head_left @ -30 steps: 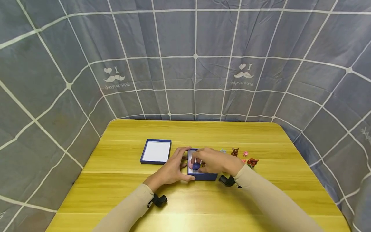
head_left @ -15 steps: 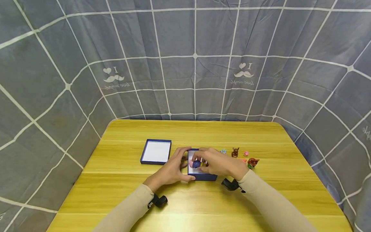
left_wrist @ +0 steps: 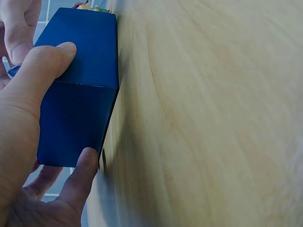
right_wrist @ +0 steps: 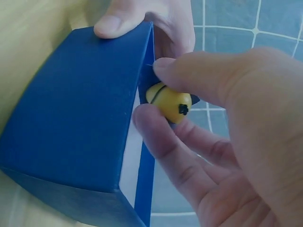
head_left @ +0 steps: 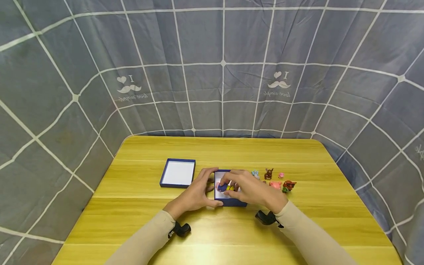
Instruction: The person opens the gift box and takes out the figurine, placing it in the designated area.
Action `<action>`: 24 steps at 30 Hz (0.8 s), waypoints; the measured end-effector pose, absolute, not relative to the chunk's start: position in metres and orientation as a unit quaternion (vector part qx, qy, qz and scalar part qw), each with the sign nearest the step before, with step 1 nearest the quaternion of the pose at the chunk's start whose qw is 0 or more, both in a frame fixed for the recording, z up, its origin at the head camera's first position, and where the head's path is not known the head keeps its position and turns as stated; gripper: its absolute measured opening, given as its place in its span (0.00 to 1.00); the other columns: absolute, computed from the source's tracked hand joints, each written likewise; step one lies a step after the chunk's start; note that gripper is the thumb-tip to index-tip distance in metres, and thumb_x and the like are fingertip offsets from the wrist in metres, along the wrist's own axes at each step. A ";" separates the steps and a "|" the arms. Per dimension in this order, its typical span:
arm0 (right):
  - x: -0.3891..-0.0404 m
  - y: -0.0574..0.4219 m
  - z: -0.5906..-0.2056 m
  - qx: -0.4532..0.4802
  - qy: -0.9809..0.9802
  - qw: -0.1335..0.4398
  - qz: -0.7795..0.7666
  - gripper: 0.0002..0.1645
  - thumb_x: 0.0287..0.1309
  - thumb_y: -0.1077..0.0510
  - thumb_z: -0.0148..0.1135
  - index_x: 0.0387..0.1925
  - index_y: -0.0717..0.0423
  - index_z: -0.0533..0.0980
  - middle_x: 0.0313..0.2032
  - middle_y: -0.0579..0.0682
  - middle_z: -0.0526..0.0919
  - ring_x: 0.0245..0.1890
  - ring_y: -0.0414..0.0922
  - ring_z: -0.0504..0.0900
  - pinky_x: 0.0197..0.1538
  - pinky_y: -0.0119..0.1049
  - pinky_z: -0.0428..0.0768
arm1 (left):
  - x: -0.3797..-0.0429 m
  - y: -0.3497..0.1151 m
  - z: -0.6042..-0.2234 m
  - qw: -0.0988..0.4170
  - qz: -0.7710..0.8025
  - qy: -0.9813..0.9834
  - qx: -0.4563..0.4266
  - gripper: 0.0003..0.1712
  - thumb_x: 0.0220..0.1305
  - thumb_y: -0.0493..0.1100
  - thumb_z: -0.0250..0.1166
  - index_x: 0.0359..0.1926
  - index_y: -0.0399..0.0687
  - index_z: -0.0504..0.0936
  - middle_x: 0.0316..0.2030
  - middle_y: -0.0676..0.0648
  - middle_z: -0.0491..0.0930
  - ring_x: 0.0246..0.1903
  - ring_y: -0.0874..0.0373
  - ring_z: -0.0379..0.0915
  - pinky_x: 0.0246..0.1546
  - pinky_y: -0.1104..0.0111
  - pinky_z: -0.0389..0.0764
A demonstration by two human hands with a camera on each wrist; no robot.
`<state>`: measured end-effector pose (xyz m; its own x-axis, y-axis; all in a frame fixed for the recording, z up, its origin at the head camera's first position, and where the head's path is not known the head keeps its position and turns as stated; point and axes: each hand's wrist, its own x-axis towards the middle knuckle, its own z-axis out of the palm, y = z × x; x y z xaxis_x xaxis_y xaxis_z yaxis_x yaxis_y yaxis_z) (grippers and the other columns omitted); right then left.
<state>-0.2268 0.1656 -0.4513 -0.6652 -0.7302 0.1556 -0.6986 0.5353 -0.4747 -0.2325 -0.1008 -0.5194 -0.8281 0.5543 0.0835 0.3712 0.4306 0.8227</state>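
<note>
A blue box (head_left: pixel 230 202) with a white inside stands at the middle of the table. My left hand (head_left: pixel 195 192) grips its left end, thumb on the front wall and fingers around the far side. Over the open top, my right hand (head_left: pixel 253 188) pinches a small toy figurine with a yellow body (right_wrist: pixel 170 103) and a dark blue part (head_left: pixel 222 187). In the right wrist view the figurine sits between thumb and fingertips, right at the box opening. A bit of pink shows beside it in the head view. The left wrist view shows the box's outer walls (left_wrist: pixel 78 118).
The shallow blue lid (head_left: pixel 179 173) lies left of the box, white inside facing up. Right of the right hand are several figurines: a brown one (head_left: pixel 268 173), a small pink one (head_left: pixel 281 175), a larger pink one (head_left: pixel 274 184), a red one (head_left: pixel 289 185) and a light blue one (head_left: pixel 255 173).
The right hand has shifted slightly right, and the figurine has turned so that its yellow body shows beside the dark blue part. The left hand and box keep their place.
</note>
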 end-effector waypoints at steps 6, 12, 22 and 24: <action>-0.220 0.167 -0.454 -0.398 0.876 0.003 -0.271 0.09 0.79 0.56 0.78 0.55 0.49 0.89 0.52 0.47 0.93 0.47 0.39 0.92 0.48 0.36 0.96 | -0.233 -0.099 -0.519 0.100 0.462 0.837 0.274 0.72 0.63 0.53 0.92 0.94 0.49 0.55 0.86 0.40 0.62 0.81 0.42 0.74 0.80 0.59 0.84; -0.214 0.171 -0.456 -0.388 0.876 -0.006 -0.286 0.10 0.78 0.57 0.79 0.56 0.51 0.89 0.53 0.49 0.92 0.47 0.41 0.93 0.50 0.39 0.97 | -0.232 -0.099 -0.518 0.100 0.456 0.840 0.276 0.72 0.63 0.53 0.92 0.94 0.48 0.55 0.86 0.40 0.61 0.81 0.42 0.74 0.80 0.59 0.84; -0.210 0.174 -0.462 -0.386 0.868 -0.035 -0.309 0.17 0.72 0.66 0.81 0.58 0.56 0.87 0.62 0.55 0.87 0.47 0.43 0.94 0.49 0.33 0.96 | -0.233 -0.100 -0.519 0.096 0.456 0.842 0.272 0.72 0.62 0.53 0.92 0.94 0.49 0.55 0.86 0.41 0.62 0.80 0.43 0.75 0.80 0.58 0.84; -0.209 0.175 -0.462 -0.379 0.870 -0.034 -0.315 0.17 0.72 0.66 0.81 0.58 0.57 0.87 0.64 0.55 0.86 0.47 0.43 0.94 0.49 0.31 0.96 | -0.233 -0.101 -0.519 0.101 0.457 0.841 0.271 0.72 0.62 0.53 0.92 0.94 0.50 0.55 0.86 0.41 0.62 0.81 0.43 0.75 0.81 0.58 0.84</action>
<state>-0.2086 0.1747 -0.4624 -0.7105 -0.6374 0.2981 -0.6806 0.5149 -0.5212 -0.2329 -0.1005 -0.5191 -0.8328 0.5481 0.0779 0.3639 0.4360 0.8231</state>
